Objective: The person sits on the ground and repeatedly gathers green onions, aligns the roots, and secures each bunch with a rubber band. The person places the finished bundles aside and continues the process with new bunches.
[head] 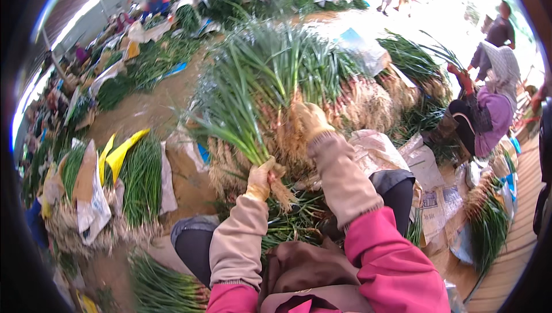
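My left hand, in a pale glove, grips a bunch of green onions just above the roots, its leaves slanting up to the left. My gloved right hand is at the root end of other green onions on the large pile in front of me, its fingers partly hidden among the stems and roots. The pile's pale, stringy roots face me. Loose green leaves lie below my hands, between my knees.
Bundled green onions stand at the left beside yellow and white sheets. More onions lie at lower left. White woven sacks lie at my right knee. A co-worker in purple crouches at the right, holding onions; other people and piles are further back.
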